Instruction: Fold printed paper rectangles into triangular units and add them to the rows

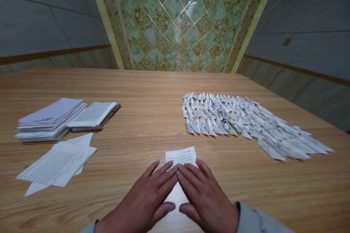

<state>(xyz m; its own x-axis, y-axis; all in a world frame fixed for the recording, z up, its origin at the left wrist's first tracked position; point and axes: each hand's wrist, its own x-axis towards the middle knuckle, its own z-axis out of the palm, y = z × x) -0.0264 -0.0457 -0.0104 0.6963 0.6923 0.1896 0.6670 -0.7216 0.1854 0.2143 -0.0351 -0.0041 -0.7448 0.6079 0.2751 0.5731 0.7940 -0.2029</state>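
My left hand [149, 196] and my right hand [203, 196] lie flat, fingers stretched out, side by side on a sheet of printed paper [182, 156] near the table's front edge. The fingertips of both hands meet at the middle of the sheet. Only the sheet's far end and a strip between my hands show. To the right of it, several small folded paper pieces [240, 120] lie in tight rows on the wooden table [150, 116].
At the left stands a stack of printed pages and an open booklet [65, 118]. A few loose printed sheets [58, 164] lie in front of it. A tiled wall rises behind the table's far edge.
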